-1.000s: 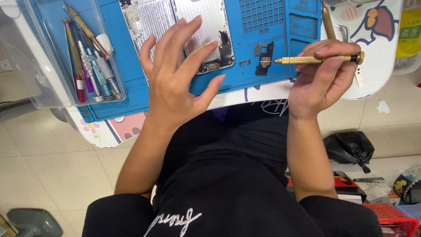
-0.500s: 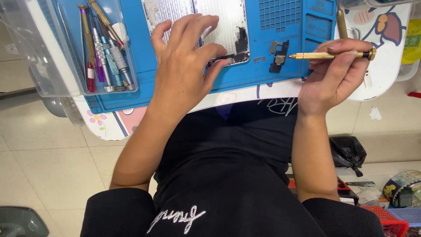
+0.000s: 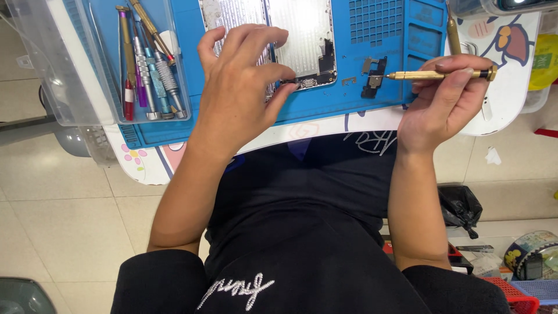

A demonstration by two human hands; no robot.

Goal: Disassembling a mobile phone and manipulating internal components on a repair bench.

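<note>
Left hand [image 3: 238,87] lies fingers spread on the opened phone housing [image 3: 296,38], thumb tip touching its lower edge. Right hand [image 3: 444,96] pinches a brass screwdriver [image 3: 439,75]; the tip points toward small black parts [image 3: 372,78] just beyond it, on the blue mat [image 3: 349,99].

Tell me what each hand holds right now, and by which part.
The right hand pinches a brass screwdriver along its handle. The left hand grips nothing; its fingertips press on the opened phone housing.
</note>
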